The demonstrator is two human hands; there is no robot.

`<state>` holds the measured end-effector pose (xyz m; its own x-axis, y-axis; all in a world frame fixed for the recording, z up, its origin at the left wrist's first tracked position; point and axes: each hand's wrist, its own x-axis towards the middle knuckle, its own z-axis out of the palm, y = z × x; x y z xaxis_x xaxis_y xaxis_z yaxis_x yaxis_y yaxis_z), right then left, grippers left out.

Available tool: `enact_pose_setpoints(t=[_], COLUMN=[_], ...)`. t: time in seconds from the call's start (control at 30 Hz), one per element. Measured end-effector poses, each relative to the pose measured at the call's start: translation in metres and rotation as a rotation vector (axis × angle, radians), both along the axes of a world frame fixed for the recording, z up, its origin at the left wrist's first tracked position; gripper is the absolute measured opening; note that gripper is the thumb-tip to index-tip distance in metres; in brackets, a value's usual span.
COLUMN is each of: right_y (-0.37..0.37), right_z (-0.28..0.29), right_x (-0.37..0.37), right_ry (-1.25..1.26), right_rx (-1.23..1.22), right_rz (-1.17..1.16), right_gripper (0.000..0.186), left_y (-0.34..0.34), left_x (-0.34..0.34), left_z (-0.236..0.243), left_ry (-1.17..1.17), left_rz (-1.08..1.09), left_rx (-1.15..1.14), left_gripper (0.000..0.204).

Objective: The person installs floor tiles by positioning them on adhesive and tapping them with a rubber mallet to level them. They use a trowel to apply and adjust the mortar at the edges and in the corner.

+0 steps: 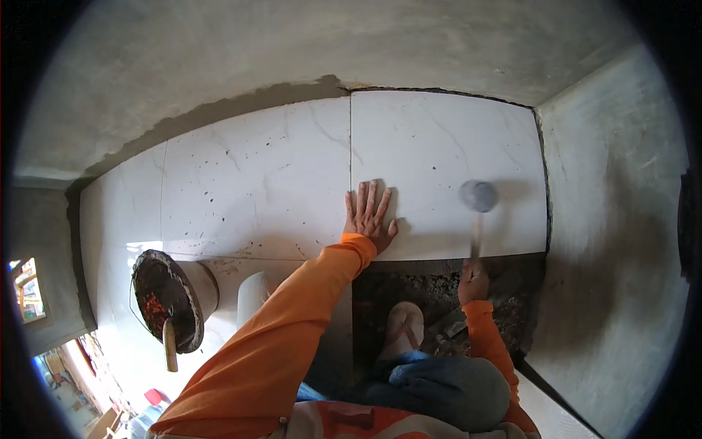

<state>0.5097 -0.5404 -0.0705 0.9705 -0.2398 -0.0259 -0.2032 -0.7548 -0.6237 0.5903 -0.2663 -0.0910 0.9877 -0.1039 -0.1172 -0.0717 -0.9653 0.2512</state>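
My left hand (371,217) lies flat with fingers spread on the white marbled floor tile (446,139), across the joint with the neighbouring tile (248,183). Its fingers point toward the far wall. My right hand (474,282) is wrapped round the handle of a mallet (479,196). The mallet's round grey head is over the right part of the same tile, slightly smeared by motion. Whether it touches the surface I cannot tell. Dark crumbs are scattered over the tiles on the left.
A mortar-crusted bucket (207,285) with a wooden handle (170,344) sticking out stands on the tiles at left. Dark, rough mortar bed (439,293) lies before the tile, where my sandalled foot (406,325) rests. Plastered walls (614,183) rise at the far side and right.
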Motion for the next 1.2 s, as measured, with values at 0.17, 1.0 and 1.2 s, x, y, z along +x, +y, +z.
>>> enact_pose_setpoints(t=[0.17, 1.0, 1.2], right_y=[-0.005, -0.114, -0.130], right_z=[-0.002, -0.044, -0.046], right_x=[-0.002, 0.113, 0.123], right_ry=[0.051, 0.088, 0.306], right_rx=[0.058, -0.335, -0.296], right_rz=[0.007, -0.344, -0.282], right_gripper=[0.039, 0.057, 0.061], left_y=[-0.003, -0.007, -0.008], left_x=[-0.003, -0.004, 0.001], left_z=[0.003, 0.003, 0.005], left_ry=[-0.021, -0.021, -0.045], left_rz=[-0.020, -0.085, -0.083], left_rx=[-0.056, -0.097, -0.046], left_gripper=[0.071, 0.070, 0.069])
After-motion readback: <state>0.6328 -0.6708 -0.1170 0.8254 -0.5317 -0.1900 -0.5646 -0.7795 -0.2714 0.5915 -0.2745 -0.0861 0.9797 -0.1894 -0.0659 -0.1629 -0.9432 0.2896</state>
